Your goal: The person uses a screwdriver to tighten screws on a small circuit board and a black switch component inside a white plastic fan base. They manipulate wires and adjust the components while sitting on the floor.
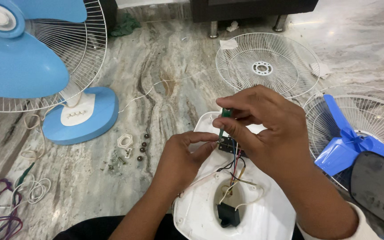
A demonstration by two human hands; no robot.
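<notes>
Though right hand [263, 129] fingers half hide it, both hands pinch circuit board [227, 143]; left hand [181, 155] steadies corner

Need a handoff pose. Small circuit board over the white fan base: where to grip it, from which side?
Judgement: grip the small circuit board by its bare side edges, from the left or above. Wires hang from its underside into the white fan base, and the right hand with its green screwdriver covers the right; left hand steadies the left edge.
</notes>
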